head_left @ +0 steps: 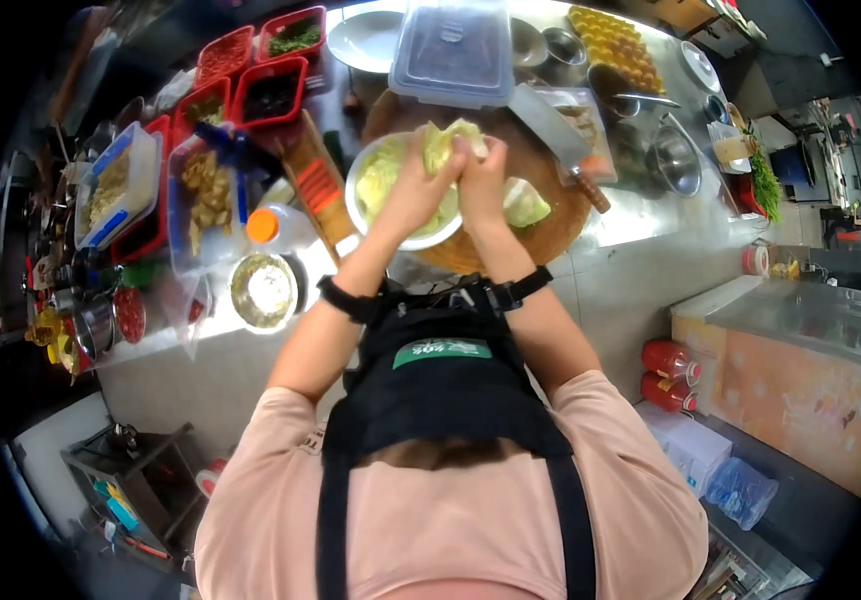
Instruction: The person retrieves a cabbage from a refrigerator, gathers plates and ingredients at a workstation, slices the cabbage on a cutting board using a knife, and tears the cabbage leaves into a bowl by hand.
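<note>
A white bowl (355, 205) with pale green cabbage pieces stands at the left side of a round wooden board (561, 215). Over the bowl's right part, my left hand (425, 185) and my right hand (483, 180) are together, fingers closed around a piece of cabbage (448, 138). Right of my right hand, a cabbage chunk (525, 203) lies on the board. A cleaver (548, 127) rests at the board's right edge, its wooden handle pointing toward the lower right.
Behind the board sits a lidded plastic container (453, 50). Red baskets (269, 92), a tub of cut food (209, 195) and an orange-capped bottle (276, 228) stand left. Metal bowls (675, 160) and egg trays (619, 45) are on the right.
</note>
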Demonstrator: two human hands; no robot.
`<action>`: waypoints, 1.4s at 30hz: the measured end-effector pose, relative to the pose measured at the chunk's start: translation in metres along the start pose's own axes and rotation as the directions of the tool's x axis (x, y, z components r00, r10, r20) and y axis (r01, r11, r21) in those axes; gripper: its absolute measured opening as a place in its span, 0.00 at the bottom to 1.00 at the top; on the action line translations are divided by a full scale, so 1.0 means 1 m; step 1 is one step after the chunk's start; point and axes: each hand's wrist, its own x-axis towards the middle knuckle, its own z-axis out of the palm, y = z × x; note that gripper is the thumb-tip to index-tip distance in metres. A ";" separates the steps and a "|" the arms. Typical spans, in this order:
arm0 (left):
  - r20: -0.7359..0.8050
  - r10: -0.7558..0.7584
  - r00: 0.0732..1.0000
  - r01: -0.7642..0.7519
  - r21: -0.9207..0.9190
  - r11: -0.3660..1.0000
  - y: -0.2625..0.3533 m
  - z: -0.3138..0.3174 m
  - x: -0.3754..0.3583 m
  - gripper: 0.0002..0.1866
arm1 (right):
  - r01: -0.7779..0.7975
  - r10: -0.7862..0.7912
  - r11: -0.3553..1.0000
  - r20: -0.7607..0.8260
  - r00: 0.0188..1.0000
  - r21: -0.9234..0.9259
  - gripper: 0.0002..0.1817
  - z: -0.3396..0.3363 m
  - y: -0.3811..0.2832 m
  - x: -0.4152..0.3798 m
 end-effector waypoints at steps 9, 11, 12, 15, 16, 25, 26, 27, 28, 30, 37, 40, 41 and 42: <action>-0.084 0.055 0.995 -0.043 0.144 0.989 0.030 -0.028 0.013 0.13 | 0.368 -0.269 0.866 0.304 0.914 -0.340 0.13 0.012 -0.033 -0.006; -0.090 0.179 0.980 -0.151 0.254 0.955 0.032 -0.027 0.019 0.13 | 0.387 -0.312 0.853 0.250 0.916 -0.352 0.12 0.019 -0.033 -0.007; -0.092 0.177 0.980 -0.149 0.255 0.955 0.029 -0.024 0.021 0.13 | 0.398 -0.348 0.841 0.197 0.916 -0.367 0.11 0.021 -0.033 -0.009; -0.069 -0.205 0.976 0.201 -0.061 0.978 0.004 -0.008 0.033 0.14 | 0.411 -0.392 0.843 0.126 0.911 -0.348 0.10 0.024 -0.020 -0.007; -0.110 -0.289 0.951 0.250 -0.274 0.929 -0.007 -0.001 0.039 0.14 | 0.406 -0.399 0.863 0.086 0.913 -0.302 0.09 0.025 -0.017 -0.002; 0.022 -0.517 0.856 0.112 -0.983 0.144 -0.031 0.016 0.045 0.14 | -0.047 0.043 0.888 0.020 0.999 0.457 0.07 0.039 -0.008 0.000; 0.037 -0.489 0.871 0.102 -0.989 0.107 -0.027 0.010 0.041 0.15 | -0.049 0.048 0.890 0.015 0.999 0.454 0.07 0.037 -0.011 0.000; 0.053 -0.463 0.885 0.095 -0.993 0.068 -0.027 0.003 0.034 0.16 | -0.221 0.190 0.827 0.113 0.975 0.517 0.07 0.035 -0.013 0.001; 0.130 -0.374 0.918 0.131 -0.991 -0.022 -0.028 -0.006 0.030 0.18 | -0.383 0.315 0.731 0.218 0.924 0.565 0.09 0.033 -0.015 0.004; -0.189 -0.057 0.980 -0.033 -0.443 0.896 -0.067 -0.004 0.020 0.19 | -0.527 0.476 0.612 0.258 0.841 0.590 0.09 0.023 -0.027 0.004; 0.267 -0.228 0.936 0.348 -0.627 0.697 -0.020 -0.053 0.018 0.11 | -0.553 0.432 0.793 0.403 0.807 0.257 0.09 -0.010 -0.045 0.027; 0.297 -0.037 0.954 0.051 -0.038 0.998 -0.017 -0.049 0.013 0.18 | -0.394 0.377 0.919 0.342 0.861 -0.022 0.11 -0.017 -0.050 0.030; 0.287 -0.023 0.958 0.037 -0.043 0.998 -0.018 -0.042 0.003 0.19 | -0.288 0.296 0.955 0.370 0.881 -0.076 0.11 -0.023 -0.047 0.028; 0.311 -0.059 0.949 0.048 0.045 0.998 0.001 -0.043 -0.006 0.17 | -0.280 0.288 0.957 0.369 0.884 -0.075 0.11 -0.026 -0.038 0.030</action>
